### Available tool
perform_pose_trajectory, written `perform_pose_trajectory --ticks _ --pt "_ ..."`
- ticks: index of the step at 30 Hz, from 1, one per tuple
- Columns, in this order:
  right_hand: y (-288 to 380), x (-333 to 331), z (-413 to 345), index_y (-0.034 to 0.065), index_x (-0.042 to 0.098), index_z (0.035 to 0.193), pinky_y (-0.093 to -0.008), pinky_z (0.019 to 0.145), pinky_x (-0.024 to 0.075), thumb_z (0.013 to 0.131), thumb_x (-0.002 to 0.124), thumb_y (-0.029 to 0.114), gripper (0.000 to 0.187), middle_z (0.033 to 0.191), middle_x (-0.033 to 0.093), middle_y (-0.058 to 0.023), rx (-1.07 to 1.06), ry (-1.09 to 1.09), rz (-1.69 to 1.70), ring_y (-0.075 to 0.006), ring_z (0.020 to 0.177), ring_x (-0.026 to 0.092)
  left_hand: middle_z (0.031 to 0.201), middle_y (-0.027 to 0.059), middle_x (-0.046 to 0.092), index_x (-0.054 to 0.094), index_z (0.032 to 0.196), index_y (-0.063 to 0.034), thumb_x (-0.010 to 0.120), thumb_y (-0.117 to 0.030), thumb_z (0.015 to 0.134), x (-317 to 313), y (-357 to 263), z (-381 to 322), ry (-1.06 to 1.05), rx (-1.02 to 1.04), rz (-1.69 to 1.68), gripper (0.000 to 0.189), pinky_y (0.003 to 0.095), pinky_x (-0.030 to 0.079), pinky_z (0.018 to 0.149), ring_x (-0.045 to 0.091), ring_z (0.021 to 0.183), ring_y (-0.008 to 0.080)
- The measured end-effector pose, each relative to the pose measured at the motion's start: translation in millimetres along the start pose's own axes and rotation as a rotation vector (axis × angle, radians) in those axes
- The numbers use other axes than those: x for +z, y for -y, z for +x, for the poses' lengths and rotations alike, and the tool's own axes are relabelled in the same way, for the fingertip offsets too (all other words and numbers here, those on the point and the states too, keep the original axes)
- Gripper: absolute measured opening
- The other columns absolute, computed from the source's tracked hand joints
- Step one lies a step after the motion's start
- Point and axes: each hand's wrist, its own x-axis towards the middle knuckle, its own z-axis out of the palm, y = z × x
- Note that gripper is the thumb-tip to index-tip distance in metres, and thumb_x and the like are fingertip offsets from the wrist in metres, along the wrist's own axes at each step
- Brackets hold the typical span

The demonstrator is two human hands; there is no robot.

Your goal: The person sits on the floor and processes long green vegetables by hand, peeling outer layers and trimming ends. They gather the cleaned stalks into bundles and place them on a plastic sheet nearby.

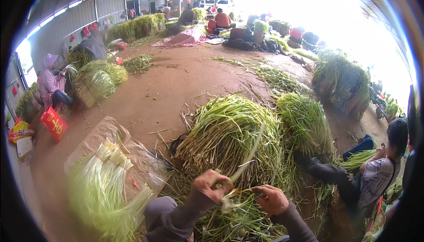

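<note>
My left hand (213, 184) is closed around a pale green leafy stalk (248, 157), whose upper end points up and right in front of a large heap of green stalks (232, 126). To its right is my right hand (272, 199), thumb and fingertips close together at a thin yellowish strip of leaf; whether it grips the strip is unclear. Under both hands lie loose green leaves (238, 220). Pale stalks in bundles tied with red bands (106, 166) rest on a brown sheet (96, 131) at the left, with a looser bunch (132, 209) beside them.
Another heap of greens (304, 123) stands right of the large one. A seated person (379, 172) is at the right, legs stretched towards the heaps. At the left sits another person (53, 80) near a red bag (54, 124). More heaps and people are farther back on the earthen floor (159, 93).
</note>
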Motion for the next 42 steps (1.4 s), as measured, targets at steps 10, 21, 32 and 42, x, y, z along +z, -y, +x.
perform_pose_trajectory --ticks 10,21,32,42 --pt "28.7 18.9 3.6 0.0095 0.026 0.146 -0.0333 0.087 0.0476 0.093 0.042 0.005 0.056 0.12 0.059 -0.0172 -0.01 0.234 0.593 -0.024 0.102 0.06 0.073 0.0026 0.063 0.068 0.094 -0.0058 0.079 -0.016 0.075 25.3 -2.4 -10.3 0.397 -0.064 -0.245 0.024 0.0264 0.048 0.056 0.058 0.063 0.01" --pt "-54.6 -15.1 -9.5 -0.0041 0.062 0.107 -0.0237 0.055 0.048 0.088 0.051 0.0 0.022 0.07 0.063 -0.0058 0.125 -0.327 0.395 -0.0099 0.061 0.059 0.072 -0.0039 0.056 0.064 0.094 -0.0049 0.067 -0.003 0.084 -38.0 8.6 9.0 -0.507 -0.128 -0.167 0.01 0.0188 0.041 0.056 0.049 0.063 0.0036" --pt "-132.2 -47.0 -14.0 0.0046 0.054 0.114 -0.0301 0.053 0.0467 0.098 0.043 0.007 0.02 0.068 0.053 -0.0032 0.113 -0.883 1.213 -0.0149 0.056 0.051 0.09 0.0078 0.064 0.065 0.108 -0.0102 0.076 -0.013 0.073 -29.0 9.8 6.6 0.17 0.117 0.288 0.036 0.0294 0.05 0.058 0.061 0.066 0.0158" --pt "-32.4 -40.4 3.5 0.0028 0.042 0.131 -0.0339 0.068 0.0444 0.098 0.044 0.013 0.035 0.081 0.045 -0.0034 -0.377 -0.508 1.654 -0.0174 0.076 0.049 0.079 0.012 0.063 0.067 0.093 -0.0044 0.071 -0.014 0.08 5.4 2.1 0.3 0.185 0.062 0.114 0.016 0.0332 0.049 0.061 0.062 0.068 0.0245"
